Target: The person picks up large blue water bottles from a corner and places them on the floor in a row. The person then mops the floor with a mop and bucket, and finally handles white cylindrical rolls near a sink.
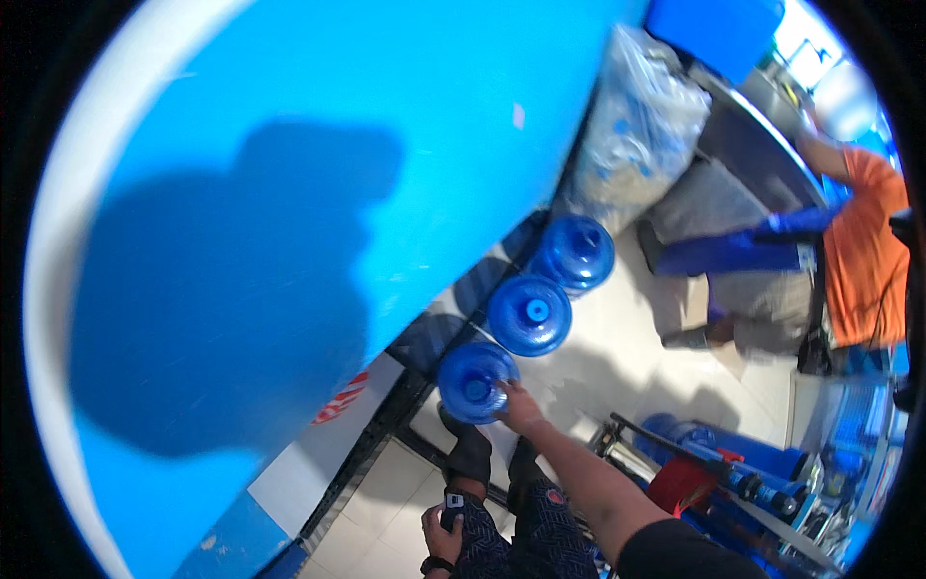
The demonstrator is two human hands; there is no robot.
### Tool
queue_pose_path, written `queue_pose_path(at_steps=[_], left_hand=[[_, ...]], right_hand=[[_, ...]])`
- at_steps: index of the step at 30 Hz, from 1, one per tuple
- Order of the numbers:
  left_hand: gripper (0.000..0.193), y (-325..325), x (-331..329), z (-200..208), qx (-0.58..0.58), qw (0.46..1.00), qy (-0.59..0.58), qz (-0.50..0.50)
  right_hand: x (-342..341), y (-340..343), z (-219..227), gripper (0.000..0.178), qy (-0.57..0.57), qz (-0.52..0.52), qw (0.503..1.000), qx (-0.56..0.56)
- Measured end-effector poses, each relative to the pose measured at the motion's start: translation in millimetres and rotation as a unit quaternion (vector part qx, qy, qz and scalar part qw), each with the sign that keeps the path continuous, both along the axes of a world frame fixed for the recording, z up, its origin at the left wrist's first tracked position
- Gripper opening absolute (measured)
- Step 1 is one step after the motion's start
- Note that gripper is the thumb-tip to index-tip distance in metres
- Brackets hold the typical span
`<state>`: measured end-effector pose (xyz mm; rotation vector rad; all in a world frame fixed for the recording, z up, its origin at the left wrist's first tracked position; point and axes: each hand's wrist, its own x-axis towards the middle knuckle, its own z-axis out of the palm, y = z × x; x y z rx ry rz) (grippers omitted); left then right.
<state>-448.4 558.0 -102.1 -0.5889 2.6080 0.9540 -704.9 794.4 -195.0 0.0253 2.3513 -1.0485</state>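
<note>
A large, smooth blue panel (473,125), cut off by the rim, bears a dark shadow; opposite, a co-worker in an orange top (866,256) is cropped, and a clear plastic sack (637,130) adjoins a row of three translucent blue plastic bottles (530,316), lower parts obscured. The right hand (519,406) touches the nearest bottle (476,386), its grip indeterminable; the left hand (440,537) curls around a small black boxlike device (451,510), largely covered.

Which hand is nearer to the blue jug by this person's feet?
Right: the right hand is at the blue jug's edge; the left hand is apart from it, lower in view.
</note>
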Motion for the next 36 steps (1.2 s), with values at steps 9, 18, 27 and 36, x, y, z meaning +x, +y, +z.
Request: queue_pose_path(at_steps=[9, 18, 27, 36], left_hand=[[0.037, -88, 31, 109, 0.106, 0.964, 0.111, 0.217], [0.052, -249, 187, 27, 0.119, 0.978, -0.172, 0.003], [0.041, -380, 312, 44, 0.088, 0.992, -0.064, -0.068], [0.04, -388, 421, -49, 0.214, 0.882, 0.063, 0.416]], right_hand=[[177, 208, -4, 0.07, -0.012, 0.128, 0.959, 0.253], [212, 92, 2, 0.054, -0.139, -0.048, 0.981, 0.129], [315, -234, 71, 0.033, 0.124, 0.34, 0.907, 0.214], [239, -349, 150, 0.045, 0.084, 0.463, 0.847, 0.248]])
